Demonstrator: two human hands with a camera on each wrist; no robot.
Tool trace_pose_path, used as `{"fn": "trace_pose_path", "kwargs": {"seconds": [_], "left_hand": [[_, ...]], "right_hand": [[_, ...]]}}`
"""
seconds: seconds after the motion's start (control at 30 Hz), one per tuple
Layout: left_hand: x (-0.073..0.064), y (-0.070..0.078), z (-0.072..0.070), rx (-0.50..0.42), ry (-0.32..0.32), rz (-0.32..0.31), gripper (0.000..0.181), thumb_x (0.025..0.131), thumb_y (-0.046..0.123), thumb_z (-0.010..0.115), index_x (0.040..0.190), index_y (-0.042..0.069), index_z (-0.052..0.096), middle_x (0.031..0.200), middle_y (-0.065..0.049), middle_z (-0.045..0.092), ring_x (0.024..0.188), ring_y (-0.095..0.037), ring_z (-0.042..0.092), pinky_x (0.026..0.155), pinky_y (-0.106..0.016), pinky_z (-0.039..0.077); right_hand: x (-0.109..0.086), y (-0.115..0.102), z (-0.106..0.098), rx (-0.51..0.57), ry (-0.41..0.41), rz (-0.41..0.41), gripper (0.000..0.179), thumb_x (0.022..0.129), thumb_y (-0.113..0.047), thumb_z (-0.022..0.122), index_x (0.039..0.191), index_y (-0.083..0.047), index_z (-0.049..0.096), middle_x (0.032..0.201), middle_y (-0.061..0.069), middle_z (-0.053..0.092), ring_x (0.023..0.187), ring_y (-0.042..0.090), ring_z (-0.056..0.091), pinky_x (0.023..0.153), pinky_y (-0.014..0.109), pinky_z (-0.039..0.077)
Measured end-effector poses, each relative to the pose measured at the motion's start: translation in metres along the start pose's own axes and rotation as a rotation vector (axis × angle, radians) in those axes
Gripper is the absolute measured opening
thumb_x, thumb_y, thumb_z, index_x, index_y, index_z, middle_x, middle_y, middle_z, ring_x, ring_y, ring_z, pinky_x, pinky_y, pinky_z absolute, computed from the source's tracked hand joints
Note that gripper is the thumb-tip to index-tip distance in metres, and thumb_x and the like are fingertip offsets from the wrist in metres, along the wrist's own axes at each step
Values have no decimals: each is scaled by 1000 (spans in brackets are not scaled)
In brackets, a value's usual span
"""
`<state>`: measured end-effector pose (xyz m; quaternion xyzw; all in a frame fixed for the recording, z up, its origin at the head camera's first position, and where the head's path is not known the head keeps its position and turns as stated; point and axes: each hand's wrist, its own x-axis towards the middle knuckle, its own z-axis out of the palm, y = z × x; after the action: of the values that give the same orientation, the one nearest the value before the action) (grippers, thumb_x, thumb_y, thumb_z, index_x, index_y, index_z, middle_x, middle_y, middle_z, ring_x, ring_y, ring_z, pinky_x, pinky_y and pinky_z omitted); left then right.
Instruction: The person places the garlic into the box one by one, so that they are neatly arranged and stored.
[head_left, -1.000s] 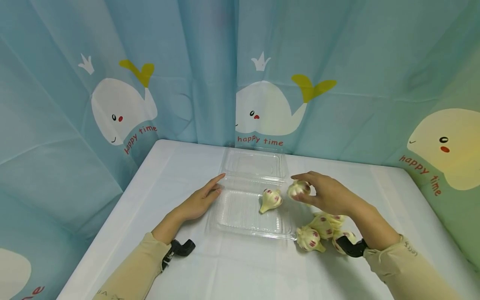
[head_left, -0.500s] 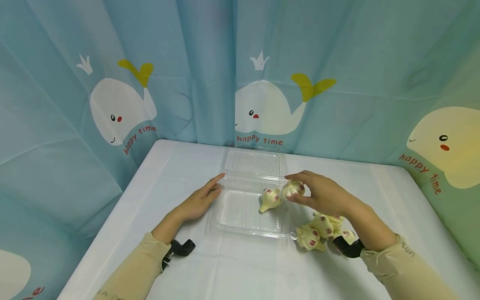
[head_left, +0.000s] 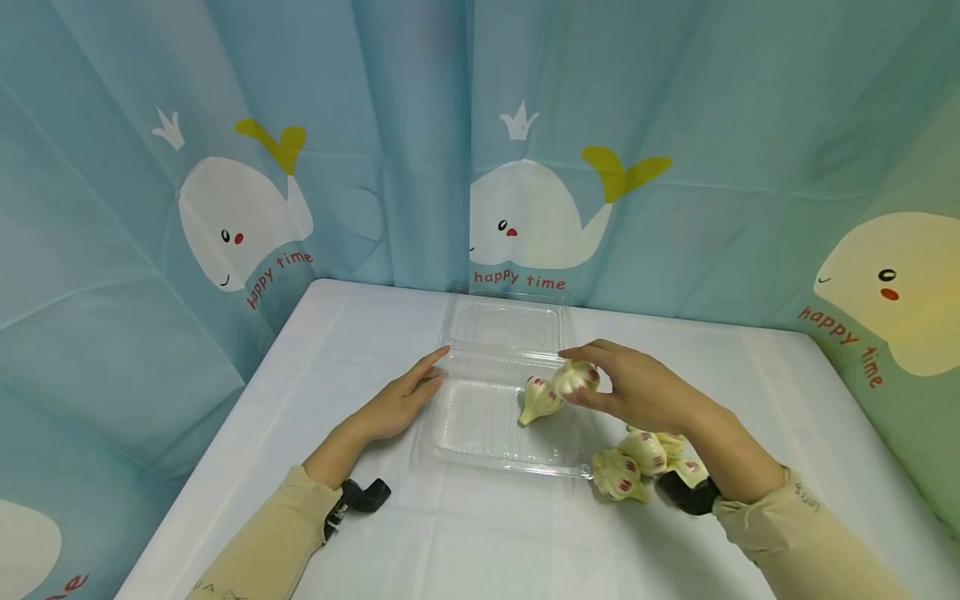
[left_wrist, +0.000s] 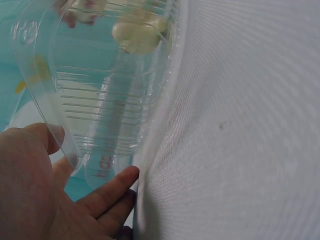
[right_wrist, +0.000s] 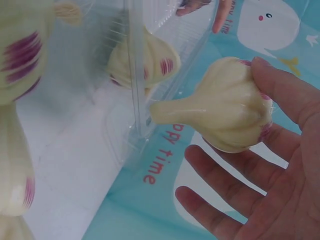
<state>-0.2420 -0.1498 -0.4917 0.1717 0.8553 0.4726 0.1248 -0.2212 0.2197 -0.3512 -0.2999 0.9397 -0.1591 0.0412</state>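
My right hand [head_left: 637, 385] pinches a garlic bulb [right_wrist: 230, 105] between thumb and fingers, its stem pointing toward the container. In the head view this bulb overlaps the right side of a clear plastic clamshell container [head_left: 480, 458], whose lid [head_left: 506, 323] lies folded back. Inside sits a second garlic bulb [head_left: 540, 400], just left of the held one. My left hand [head_left: 397, 407] is at the container's left side, fingers fairly straight. The left wrist view shows its thumb at the clear rim [left_wrist: 55, 132] and other fingertips low by the tablecloth.
Several more garlic bulbs [head_left: 617, 475] are piled at the container's front right corner, partly behind my right wrist. The white-covered table [head_left: 360, 325] backs onto a blue curtain [head_left: 420, 150] printed with whales.
My right hand has moved left with its garlic bulb, from beside the container to over its right side. The left hand and the bulb in the container have stayed put.
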Motion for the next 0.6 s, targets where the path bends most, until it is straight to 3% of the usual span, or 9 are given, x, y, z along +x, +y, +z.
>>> {"fn": "trace_pose_path", "kwargs": {"seconds": [0.4,0.6], "left_hand": [[0,1,0,-2,-3,-2,53,112,50,38,161,56,17,161,-12,44,151,-35,39,124,-59,29],[-1,1,0,-9,-8,-1,54,111,54,38,161,56,17,162,-14,43,152,-36,39,124,-60,29]], "right_hand": [[6,-11,3,5,8,-39,54,98,-39,72,145,-14,60,122,-2,66,99,12,60,92,44,53],[9,-14,6,8,-5,-41,55,97,-37,74,145,-14,60,126,-2,66,100,11,60,94,43,54]]}}
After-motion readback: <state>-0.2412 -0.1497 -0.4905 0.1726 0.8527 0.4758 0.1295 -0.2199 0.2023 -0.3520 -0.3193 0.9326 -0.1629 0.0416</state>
